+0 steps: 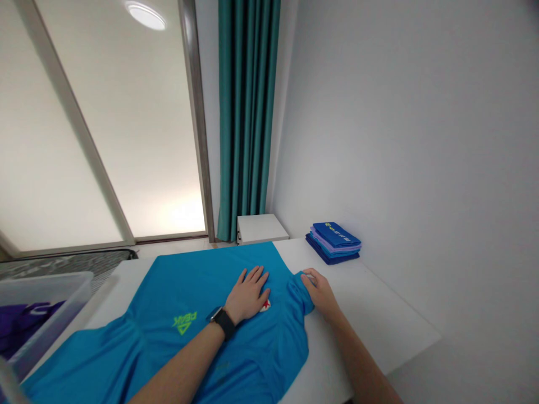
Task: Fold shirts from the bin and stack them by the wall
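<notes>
A blue T-shirt (197, 286) with a yellow-green logo lies spread on a white table (362, 314), its lower part wrinkled toward me. My left hand (248, 294), a black watch on its wrist, rests flat on the shirt with fingers spread, beside a small red and white emblem (265, 306). At the shirt's right side, my right hand (320, 293) pinches the bunched sleeve (300, 292) between thumb and fingers. The fingertips there are partly hidden by the cloth.
A neat stack of folded clothes (334, 244), blue and purple, sits at the table's back right by the wall. On the left stands a translucent plastic bin (78, 286) with purple clothing (27, 325) inside. Behind the table are a white cabinet (261, 227) and a green curtain (248, 112).
</notes>
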The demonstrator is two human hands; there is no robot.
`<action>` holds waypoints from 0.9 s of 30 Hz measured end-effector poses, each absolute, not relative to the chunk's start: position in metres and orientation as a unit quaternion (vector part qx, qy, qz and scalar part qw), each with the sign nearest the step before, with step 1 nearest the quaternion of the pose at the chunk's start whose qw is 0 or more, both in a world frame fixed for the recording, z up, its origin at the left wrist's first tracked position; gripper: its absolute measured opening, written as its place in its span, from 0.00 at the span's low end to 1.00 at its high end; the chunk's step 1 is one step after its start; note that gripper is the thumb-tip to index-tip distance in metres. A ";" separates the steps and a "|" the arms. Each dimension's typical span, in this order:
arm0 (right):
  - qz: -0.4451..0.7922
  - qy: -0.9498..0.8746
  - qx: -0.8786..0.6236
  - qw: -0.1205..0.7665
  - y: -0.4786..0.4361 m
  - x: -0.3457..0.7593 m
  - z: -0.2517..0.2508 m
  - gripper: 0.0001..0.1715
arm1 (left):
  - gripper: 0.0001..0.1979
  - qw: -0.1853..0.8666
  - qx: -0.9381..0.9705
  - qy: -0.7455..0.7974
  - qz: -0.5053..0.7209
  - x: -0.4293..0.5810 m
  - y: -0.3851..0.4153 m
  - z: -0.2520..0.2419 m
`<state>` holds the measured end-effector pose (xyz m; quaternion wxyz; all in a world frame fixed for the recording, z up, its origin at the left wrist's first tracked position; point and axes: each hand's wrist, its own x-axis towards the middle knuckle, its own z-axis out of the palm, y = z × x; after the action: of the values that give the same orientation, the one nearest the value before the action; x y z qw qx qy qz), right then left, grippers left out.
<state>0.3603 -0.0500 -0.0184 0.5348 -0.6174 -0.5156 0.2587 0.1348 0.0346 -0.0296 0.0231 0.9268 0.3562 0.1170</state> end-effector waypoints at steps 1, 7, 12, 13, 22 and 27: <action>0.260 -0.531 -0.616 0.521 -0.050 0.359 -0.018 0.20 | 0.26 0.022 0.927 0.357 0.116 0.135 0.035 -0.030; 0.219 -0.594 -0.633 0.445 -0.057 0.365 -0.019 0.24 | 0.26 0.016 0.926 0.356 0.121 0.135 0.034 -0.030; 0.032 -0.639 -0.686 0.347 -0.074 0.365 -0.033 0.15 | 0.26 0.018 0.926 0.356 0.121 0.135 0.033 -0.028; 0.002 -0.645 -0.689 0.332 -0.079 0.365 -0.036 0.12 | 0.26 0.019 0.926 0.356 0.121 0.135 0.033 -0.028; 0.060 -0.597 -0.695 0.397 -0.072 0.385 0.002 0.21 | 0.26 0.020 0.927 0.358 0.110 0.135 0.031 -0.024; -0.002 -0.568 -0.804 0.175 -0.037 0.406 0.022 0.16 | 0.26 0.022 0.927 0.356 0.112 0.135 0.034 -0.027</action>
<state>0.4059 -0.0372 0.0223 0.1752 -0.8042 -0.5679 -0.0023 0.1349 0.0336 -0.0271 0.0216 0.9274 0.3565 0.1115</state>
